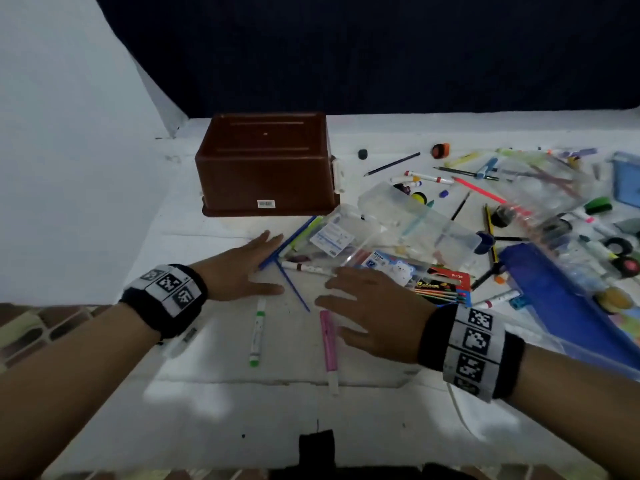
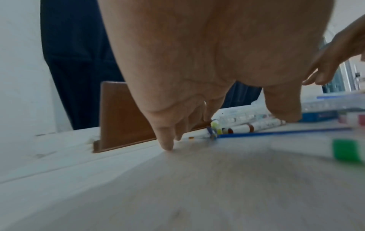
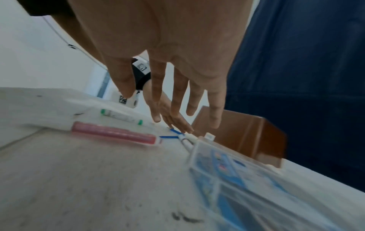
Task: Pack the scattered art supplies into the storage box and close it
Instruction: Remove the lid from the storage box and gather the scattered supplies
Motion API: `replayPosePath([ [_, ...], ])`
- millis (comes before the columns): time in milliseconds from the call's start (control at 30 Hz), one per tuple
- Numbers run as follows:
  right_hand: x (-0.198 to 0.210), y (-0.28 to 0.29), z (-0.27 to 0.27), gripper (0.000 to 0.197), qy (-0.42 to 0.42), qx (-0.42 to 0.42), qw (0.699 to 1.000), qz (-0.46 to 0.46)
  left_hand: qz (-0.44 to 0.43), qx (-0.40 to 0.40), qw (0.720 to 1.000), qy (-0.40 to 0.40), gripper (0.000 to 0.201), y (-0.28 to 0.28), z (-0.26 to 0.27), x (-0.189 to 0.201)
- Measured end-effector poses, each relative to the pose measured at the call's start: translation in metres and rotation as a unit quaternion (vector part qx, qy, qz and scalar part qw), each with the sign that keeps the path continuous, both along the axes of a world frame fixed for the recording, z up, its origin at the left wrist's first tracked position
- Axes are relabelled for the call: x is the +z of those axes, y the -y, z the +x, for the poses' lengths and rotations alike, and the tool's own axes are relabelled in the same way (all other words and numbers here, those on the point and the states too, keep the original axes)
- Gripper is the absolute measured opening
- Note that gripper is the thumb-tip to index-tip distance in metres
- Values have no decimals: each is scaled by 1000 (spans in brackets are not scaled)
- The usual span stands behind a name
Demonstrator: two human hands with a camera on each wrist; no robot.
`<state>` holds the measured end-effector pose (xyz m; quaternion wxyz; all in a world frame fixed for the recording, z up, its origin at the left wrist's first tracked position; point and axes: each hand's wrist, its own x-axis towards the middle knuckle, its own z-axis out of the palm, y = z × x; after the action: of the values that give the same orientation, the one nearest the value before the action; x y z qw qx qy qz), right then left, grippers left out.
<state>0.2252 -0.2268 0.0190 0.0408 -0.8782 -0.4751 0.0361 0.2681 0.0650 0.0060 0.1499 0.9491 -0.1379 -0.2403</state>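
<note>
The brown storage box (image 1: 265,164) stands bottom up at the back left of the white table, its rim on the surface. My left hand (image 1: 247,268) lies palm down in front of it with straight fingers. Its tips are by two blue sticks (image 1: 294,289), and in the left wrist view a fingertip (image 2: 168,146) touches the table. My right hand (image 1: 367,306) hovers palm down with spread fingers (image 3: 173,101), holding nothing. Between the hands lie a green marker (image 1: 257,332) and a pink marker (image 1: 329,344). A white marker (image 1: 304,267) lies just beyond them.
Clear plastic cases (image 1: 398,223), a coloured pencil pack (image 1: 446,285) and several loose pens, pencils and tape rolls cover the right half of the table. A clear bin with a blue lid (image 1: 571,313) lies at the right. A dark curtain hangs behind.
</note>
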Motion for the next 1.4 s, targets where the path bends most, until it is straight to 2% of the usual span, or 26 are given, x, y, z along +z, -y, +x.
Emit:
replayPosePath([
  [100,-6,-15,-9,55,-20,57,994,-89,19,-13,999,-32,97,-22,-27,-6],
  [167,-10,-17,-11,60,-38,55,985,-157,22,-26,999,-30,100,-32,-38,-11],
  [233,-15,-15,-7,62,-31,49,981,-185,36,-43,998,-11,103,-36,-41,-17],
  [400,-18,2,5,60,20,26,979,-202,116,-64,991,21,117,-8,-28,-26],
  [500,-17,14,15,48,30,11,972,-232,129,-81,987,57,119,19,-13,-25],
  [600,-17,25,24,48,57,3,977,-207,123,-81,987,67,113,43,1,-28],
  [733,-18,37,31,52,26,-14,977,-213,103,-69,990,64,109,71,10,-30],
  [800,-17,46,39,45,28,-4,978,-207,99,-62,992,57,109,84,14,-30],
  [867,-16,56,47,36,40,11,986,-164,89,-46,994,52,109,98,18,-30],
  [1000,-17,75,57,41,-6,-5,986,-168,24,-11,1000,12,105,116,24,-24],
  [1067,-16,83,58,42,9,-1,990,-142,-65,8,998,-26,96,116,28,-18],
  [1133,-15,88,60,41,31,-3,993,-113,-182,38,982,-35,84,108,29,-14],
  [1200,-14,91,63,41,6,-5,995,-96,-231,72,970,-29,79,96,20,-4],
  [1233,-14,92,62,42,-7,-12,995,-100,-215,85,973,-12,80,87,13,0],
  [1300,-15,96,58,43,-18,-6,997,-81,-88,60,994,24,85,60,-3,6],
  [1367,-20,98,57,49,-11,-12,997,-82,20,-3,1000,13,102,33,-22,4],
  [1400,-20,97,58,54,-12,-10,996,-93,51,-22,998,-12,104,24,-32,0],
])
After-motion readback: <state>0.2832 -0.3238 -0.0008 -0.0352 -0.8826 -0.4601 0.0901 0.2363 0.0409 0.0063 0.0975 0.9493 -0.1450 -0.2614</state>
